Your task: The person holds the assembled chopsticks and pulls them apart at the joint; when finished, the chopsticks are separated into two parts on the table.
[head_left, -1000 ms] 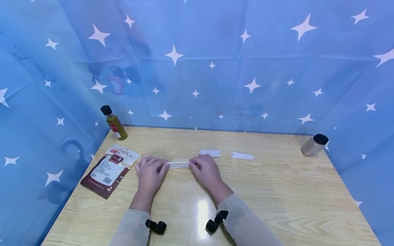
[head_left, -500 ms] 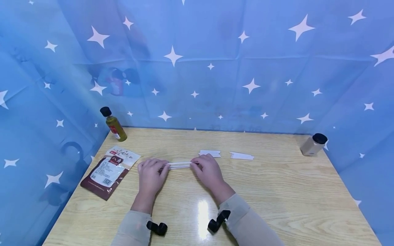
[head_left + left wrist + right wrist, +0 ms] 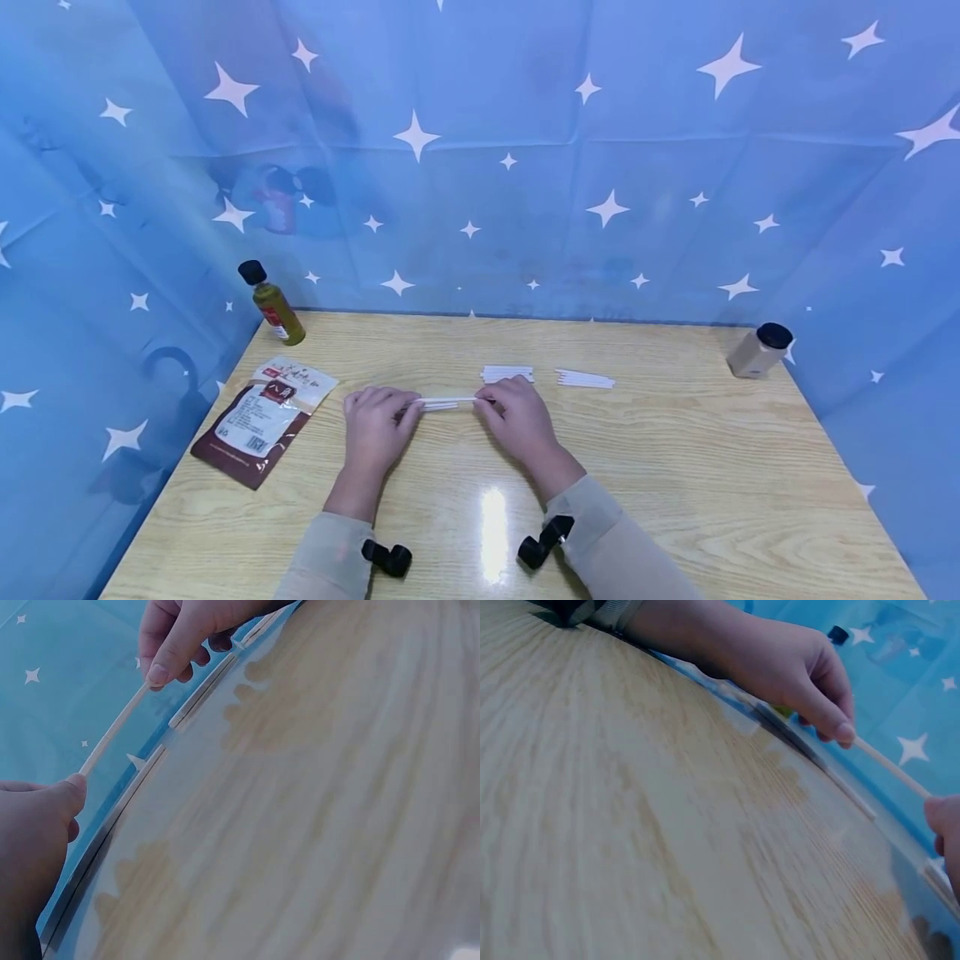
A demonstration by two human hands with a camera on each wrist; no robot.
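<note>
A thin white stick (image 3: pixel 447 399) is held level between both hands, above the table top in the wrist views. My left hand (image 3: pixel 380 421) pinches its left end between thumb and fingertips. At the other end, the thumb and fingers of my right hand (image 3: pixel 519 414) pinch it too. Just below it on the table lie white sticks (image 3: pixel 440 407), whose left part is hidden behind the left hand. Beyond the right hand is a row of similar sticks (image 3: pixel 507 371), partly covered by that hand. Another row of sticks (image 3: pixel 585 379) lies further right.
A brown and white seasoning packet (image 3: pixel 262 422) lies left of the left hand. An oil bottle (image 3: pixel 278 310) with a black cap stands at the back left. Near the right edge is a black-lidded jar (image 3: pixel 759 352). A blue star-patterned curtain (image 3: pixel 480 167) hangs behind the wooden table (image 3: pixel 712 483).
Both hands have shifted slightly right with the pinched stick. Its right end now reaches past the sticks lying below. The head view has turned a little.
</note>
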